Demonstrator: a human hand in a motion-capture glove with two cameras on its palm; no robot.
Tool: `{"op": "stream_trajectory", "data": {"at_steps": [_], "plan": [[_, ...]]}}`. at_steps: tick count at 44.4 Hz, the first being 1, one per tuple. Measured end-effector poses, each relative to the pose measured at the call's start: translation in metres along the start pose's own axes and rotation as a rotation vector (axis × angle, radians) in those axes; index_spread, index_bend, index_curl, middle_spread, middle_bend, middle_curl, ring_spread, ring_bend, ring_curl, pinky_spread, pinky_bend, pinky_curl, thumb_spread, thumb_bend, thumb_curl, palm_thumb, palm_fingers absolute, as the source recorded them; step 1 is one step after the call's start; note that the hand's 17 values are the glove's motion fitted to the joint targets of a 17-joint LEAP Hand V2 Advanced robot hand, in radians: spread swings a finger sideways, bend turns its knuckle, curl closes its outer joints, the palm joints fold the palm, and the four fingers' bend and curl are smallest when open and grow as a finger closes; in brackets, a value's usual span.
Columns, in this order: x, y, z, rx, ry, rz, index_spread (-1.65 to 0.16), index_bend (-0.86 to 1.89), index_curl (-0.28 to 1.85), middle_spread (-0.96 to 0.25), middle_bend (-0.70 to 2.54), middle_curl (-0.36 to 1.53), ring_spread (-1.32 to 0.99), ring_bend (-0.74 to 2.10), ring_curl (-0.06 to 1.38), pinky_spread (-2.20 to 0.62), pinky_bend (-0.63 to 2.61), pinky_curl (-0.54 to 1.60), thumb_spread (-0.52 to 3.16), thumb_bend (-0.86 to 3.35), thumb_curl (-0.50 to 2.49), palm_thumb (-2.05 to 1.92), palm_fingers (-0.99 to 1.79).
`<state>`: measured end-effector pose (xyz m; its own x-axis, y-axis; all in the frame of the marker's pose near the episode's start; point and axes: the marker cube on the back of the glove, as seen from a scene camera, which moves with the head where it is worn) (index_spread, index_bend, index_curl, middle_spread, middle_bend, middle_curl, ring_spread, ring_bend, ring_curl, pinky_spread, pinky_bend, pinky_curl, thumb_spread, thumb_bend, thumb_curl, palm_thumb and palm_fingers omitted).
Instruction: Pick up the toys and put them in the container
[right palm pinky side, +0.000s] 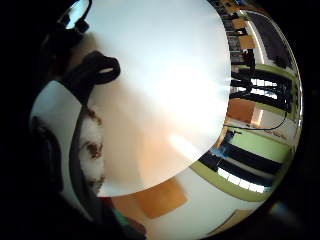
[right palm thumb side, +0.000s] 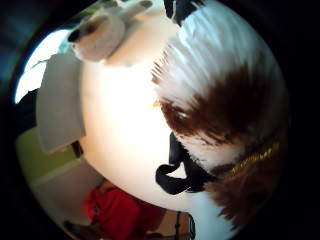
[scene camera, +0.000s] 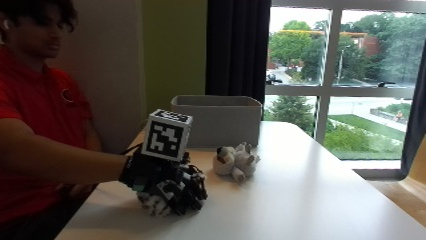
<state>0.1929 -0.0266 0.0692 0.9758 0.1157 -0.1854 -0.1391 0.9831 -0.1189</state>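
Observation:
My gloved right hand (scene camera: 166, 185) is low over the white table (scene camera: 306, 200) near its front left edge, fingers curled round a white and brown plush toy (scene camera: 157, 205) that peeks out under them. That toy's fur (right palm thumb side: 225, 100) fills much of the thumb side palm view and shows beside the palm (right palm pinky side: 92, 155) in the little finger side view. A second plush toy (scene camera: 235, 161), white and grey, lies on its back on the table just beyond the hand; it also appears on the table in the thumb side view (right palm thumb side: 97, 35). The grey fabric container (scene camera: 216, 120) stands at the table's far edge behind it.
A window (scene camera: 346, 75) and a dark curtain (scene camera: 236, 47) are behind the table. The person in red (scene camera: 33, 130) sits at the left end. The white tabletop stretches to the right of the toys.

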Motion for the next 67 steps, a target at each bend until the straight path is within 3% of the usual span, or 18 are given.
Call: {"op": "stream_trajectory", "data": {"at_steps": [6, 16, 20, 33, 53, 67], "plan": [[0.001, 0.002, 0.001, 0.066, -0.006, 0.004, -0.46, 0.23, 0.22, -0.24, 0.35, 0.33, -0.27, 0.70, 0.37, -0.12, 1.01, 0.36, 1.21, 0.06, 0.29, 0.21, 0.31], [-0.001, 0.001, 0.000, 0.151, -0.029, -0.012, -0.46, 0.14, 0.20, -0.34, 0.28, 0.32, -0.41, 0.84, 0.38, -0.38, 1.18, 0.37, 1.32, 0.11, 0.32, 0.34, 0.81], [-0.006, -0.003, 0.000, 0.187, -0.010, -0.014, -0.45, 0.13, 0.20, -0.38, 0.30, 0.33, -0.45, 0.87, 0.39, -0.42, 1.16, 0.37, 1.33, 0.13, 0.35, 0.40, 0.87], [-0.016, -0.015, -0.005, 0.302, 0.088, 0.050, -0.47, 0.25, 0.24, -0.45, 0.55, 0.46, -0.47, 1.01, 0.47, -0.43, 1.02, 0.38, 0.90, 0.13, 0.54, 0.60, 1.26], [-0.051, -0.034, -0.025, 0.320, -0.013, -0.006, -0.47, 0.62, 0.46, -0.39, 0.91, 0.66, -0.42, 1.16, 0.54, -0.43, 0.98, 0.42, 0.52, 0.05, 0.73, 0.59, 1.27], [-0.141, -0.046, -0.165, 0.489, -0.001, -0.146, -0.43, 0.72, 0.60, -0.34, 1.00, 0.71, -0.40, 1.23, 0.55, -0.42, 1.01, 0.45, 0.39, 0.01, 0.82, 0.58, 1.20]]}}
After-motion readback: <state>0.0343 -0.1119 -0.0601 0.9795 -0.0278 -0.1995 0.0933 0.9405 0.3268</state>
